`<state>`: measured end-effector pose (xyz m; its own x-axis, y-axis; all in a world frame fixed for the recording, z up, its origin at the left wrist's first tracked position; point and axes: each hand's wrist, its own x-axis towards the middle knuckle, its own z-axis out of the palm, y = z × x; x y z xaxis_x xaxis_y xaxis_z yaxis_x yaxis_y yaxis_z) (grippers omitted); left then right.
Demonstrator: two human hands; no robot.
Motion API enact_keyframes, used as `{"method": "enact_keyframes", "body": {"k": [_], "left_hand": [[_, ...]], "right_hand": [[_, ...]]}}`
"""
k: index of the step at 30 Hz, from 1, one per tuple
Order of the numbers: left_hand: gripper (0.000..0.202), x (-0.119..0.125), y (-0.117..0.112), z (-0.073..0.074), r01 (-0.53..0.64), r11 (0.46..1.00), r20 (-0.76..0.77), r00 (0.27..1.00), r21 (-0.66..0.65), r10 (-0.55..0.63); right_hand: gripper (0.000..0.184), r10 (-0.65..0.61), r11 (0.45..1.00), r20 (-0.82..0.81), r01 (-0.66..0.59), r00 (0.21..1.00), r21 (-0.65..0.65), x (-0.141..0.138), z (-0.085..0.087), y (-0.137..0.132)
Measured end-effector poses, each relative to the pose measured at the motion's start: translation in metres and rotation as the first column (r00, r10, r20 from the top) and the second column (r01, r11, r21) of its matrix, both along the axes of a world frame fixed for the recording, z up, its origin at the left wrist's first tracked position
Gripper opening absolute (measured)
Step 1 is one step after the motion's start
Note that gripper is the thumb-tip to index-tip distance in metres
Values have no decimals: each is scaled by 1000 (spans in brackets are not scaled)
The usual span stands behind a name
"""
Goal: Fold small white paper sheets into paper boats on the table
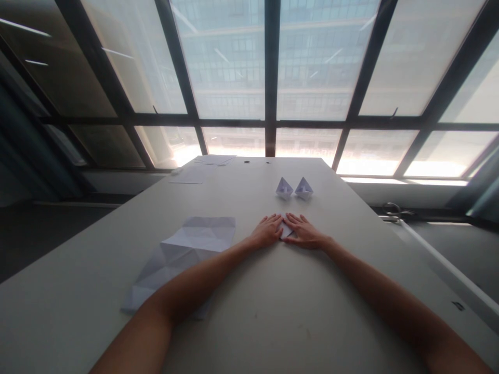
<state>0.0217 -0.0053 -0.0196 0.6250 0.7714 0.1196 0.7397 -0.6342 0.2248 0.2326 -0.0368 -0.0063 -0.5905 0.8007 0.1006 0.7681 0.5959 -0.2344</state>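
Note:
A small folded piece of white paper [286,231] lies flat on the white table [296,306], between my two hands. My left hand [267,230] rests flat on its left edge with the fingers stretched forward. From the other side my right hand [303,231] presses on the paper's right edge, fingers also spread and flat. Both hands cover part of the paper, so its full outline is hidden. Just beyond them stand two folded paper boats, a left one [284,189] and a right one [303,188], side by side.
Creased, unfolded paper [195,239] lies to the left, partly under my left forearm. Flat white sheets [191,174] are at the table's far left corner. Large framed windows [234,62] rise behind the table. A white rail [448,267] runs along the right.

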Motion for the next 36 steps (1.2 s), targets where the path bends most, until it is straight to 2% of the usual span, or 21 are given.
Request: {"method": "enact_keyframes", "body": {"k": [6,14,18,21,25,31,36], "left_hand": [[65,-2,-4,0,41,999,-74,997,27,-38],[77,-3,-8,5,63,998,-150,987,-10,-63],[66,-2,-9,6,4,1000,-122,993,5,-3],[57,0,-9,7,-81,997,-91,993,12,81],[58,-3,-6,8,-140,990,-73,987,8,140],[58,-7,-2,6,57,998,-89,994,19,-56],[66,-7,-2,5,48,999,-62,997,21,-46]], "right_hand": [[67,-92,996,-23,92,995,-1,-4,-8,5],[65,-202,979,-15,202,979,-4,-7,-13,7],[65,-234,972,-13,234,972,-7,-7,-14,8],[64,-230,973,-14,230,973,-14,-7,-13,8],[63,-203,979,-32,203,979,-23,-6,-9,6],[61,-87,996,-83,85,993,-27,-6,-4,3],[60,-30,1000,-139,30,990,-2,-6,-6,4]]}}
